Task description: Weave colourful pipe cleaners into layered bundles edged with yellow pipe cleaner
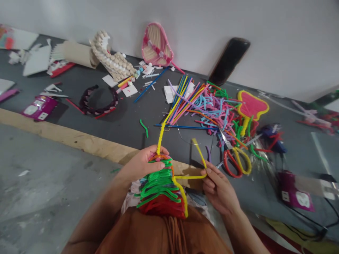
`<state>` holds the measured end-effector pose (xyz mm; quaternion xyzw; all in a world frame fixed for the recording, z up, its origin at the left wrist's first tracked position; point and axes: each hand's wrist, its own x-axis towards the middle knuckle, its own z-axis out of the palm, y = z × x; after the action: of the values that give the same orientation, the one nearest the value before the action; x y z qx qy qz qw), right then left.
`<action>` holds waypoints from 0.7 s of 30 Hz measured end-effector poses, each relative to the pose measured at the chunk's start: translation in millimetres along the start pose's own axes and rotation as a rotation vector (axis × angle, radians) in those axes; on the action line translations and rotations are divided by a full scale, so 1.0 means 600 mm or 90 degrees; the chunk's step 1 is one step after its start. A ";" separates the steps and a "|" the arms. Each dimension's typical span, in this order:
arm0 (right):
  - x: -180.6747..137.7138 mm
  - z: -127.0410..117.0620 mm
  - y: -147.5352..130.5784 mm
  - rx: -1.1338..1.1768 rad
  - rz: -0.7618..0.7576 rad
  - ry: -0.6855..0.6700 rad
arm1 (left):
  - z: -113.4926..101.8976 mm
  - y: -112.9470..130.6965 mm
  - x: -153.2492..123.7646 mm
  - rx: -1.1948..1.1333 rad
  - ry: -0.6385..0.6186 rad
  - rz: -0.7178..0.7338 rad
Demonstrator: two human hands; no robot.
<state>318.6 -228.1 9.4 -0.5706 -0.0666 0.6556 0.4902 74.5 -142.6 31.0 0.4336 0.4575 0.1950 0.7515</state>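
My left hand [144, 163] is closed on the top of a craft piece covered in green and red pipe cleaners [159, 183], which rests against my lap. A handle wrapped in yellow pipe cleaner [160, 137] sticks up from the piece, past my left fingers. Along the right edge runs a yellow border. From it a loose yellow pipe cleaner [192, 177] stretches right to my right hand [218, 183], whose fingers pinch it where it bends; its free end points up and left. The underside of the piece is hidden.
Bundled pipe cleaners [182, 100] and a heap of cut pieces [214, 109] lie on the dark table. Scissors [235, 160] with red and yellow handles lie near its edge. A phone [230, 60] leans on the wall. Further left are a dark headband [99, 102] and a purple packet [39, 107].
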 end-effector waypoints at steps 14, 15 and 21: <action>-0.052 0.025 -0.033 -0.778 -0.516 -0.248 | 0.015 0.009 0.005 -0.003 -0.002 -0.017; -0.053 0.028 -0.029 -0.820 -0.559 -0.235 | 0.014 0.008 0.006 -0.010 -0.001 -0.016; -0.050 0.034 -0.010 -0.881 -0.611 -0.106 | -0.003 0.005 0.006 0.041 -0.056 0.014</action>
<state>301.6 -237.1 40.9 -0.6016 -0.7242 0.2277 0.2487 75.3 -137.7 30.9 0.4706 0.4250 0.1693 0.7545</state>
